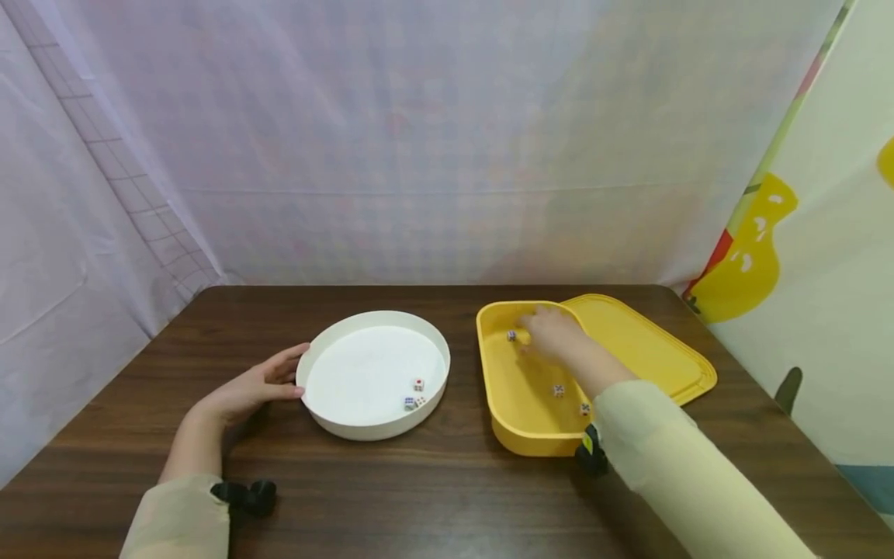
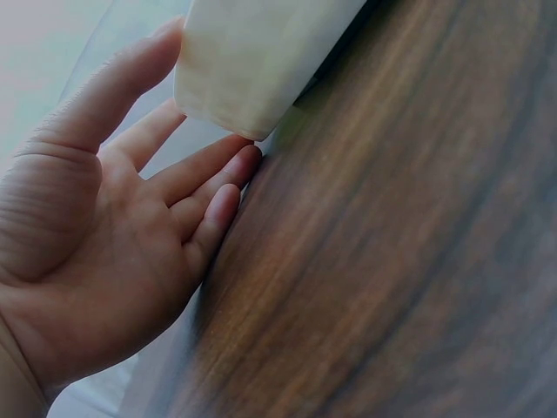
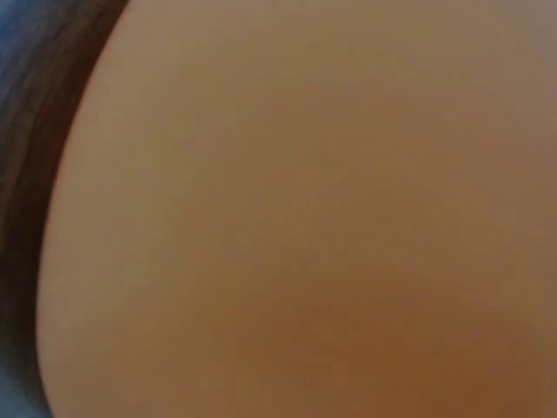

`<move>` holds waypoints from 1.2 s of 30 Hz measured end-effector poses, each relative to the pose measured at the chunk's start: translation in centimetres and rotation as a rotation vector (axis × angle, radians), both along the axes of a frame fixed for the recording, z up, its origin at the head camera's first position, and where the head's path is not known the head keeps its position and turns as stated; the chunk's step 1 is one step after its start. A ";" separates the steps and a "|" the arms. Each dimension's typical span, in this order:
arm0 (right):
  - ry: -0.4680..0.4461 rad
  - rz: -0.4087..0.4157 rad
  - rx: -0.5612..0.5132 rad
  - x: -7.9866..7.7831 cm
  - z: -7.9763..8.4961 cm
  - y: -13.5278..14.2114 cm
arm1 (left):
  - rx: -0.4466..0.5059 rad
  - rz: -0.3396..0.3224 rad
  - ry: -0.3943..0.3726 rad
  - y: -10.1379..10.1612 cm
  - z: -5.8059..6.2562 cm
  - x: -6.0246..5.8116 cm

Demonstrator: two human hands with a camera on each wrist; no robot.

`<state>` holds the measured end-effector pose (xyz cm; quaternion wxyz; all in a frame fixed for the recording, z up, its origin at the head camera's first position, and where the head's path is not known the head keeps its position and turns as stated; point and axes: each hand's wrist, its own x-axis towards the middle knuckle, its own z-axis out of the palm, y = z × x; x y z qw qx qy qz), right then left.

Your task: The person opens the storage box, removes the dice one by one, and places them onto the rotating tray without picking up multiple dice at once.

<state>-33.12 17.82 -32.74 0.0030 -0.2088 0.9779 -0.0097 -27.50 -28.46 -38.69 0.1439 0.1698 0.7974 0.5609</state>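
My left hand (image 1: 261, 384) rests at the left side of a round white tray (image 1: 363, 423), thumb and fingers spread along its rim. In the left wrist view, the fingertips (image 2: 248, 157) reach the tray's outer wall (image 2: 252, 61). Inside it, a red-dotted die (image 1: 418, 384) and two others (image 1: 410, 403) lie near the right edge. My right hand (image 1: 552, 334) reaches into a yellow box (image 1: 534, 442), beside a die (image 1: 511, 335); I cannot tell whether its fingers hold anything. Two more dice (image 1: 559, 390) (image 1: 584, 409) lie nearer the front. The box wall (image 3: 305, 209) fills the right wrist view, blurred.
A yellow lid (image 1: 642, 349) lies behind and to the right of the box, partly overlapped by it in the head view. Everything stands on a dark wooden table (image 1: 391, 505). A pale curtain (image 1: 419, 155) hangs along the back edge.
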 end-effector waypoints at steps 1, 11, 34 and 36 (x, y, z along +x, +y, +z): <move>-0.014 -0.006 0.000 -0.1 -0.1 0.0 | -0.002 0.000 0.000 0.1 0.0 0.0; -0.085 -0.041 -0.011 -0.5 -0.5 0.3 | 0.003 -0.001 -0.003 0.2 0.2 -0.1; -0.199 -0.023 -0.063 -0.7 -1.1 0.3 | 0.023 -0.014 -0.003 0.4 0.3 -0.1; -0.177 -0.011 -0.070 -0.8 -1.1 0.2 | 0.020 -0.014 -0.003 0.3 0.3 -0.1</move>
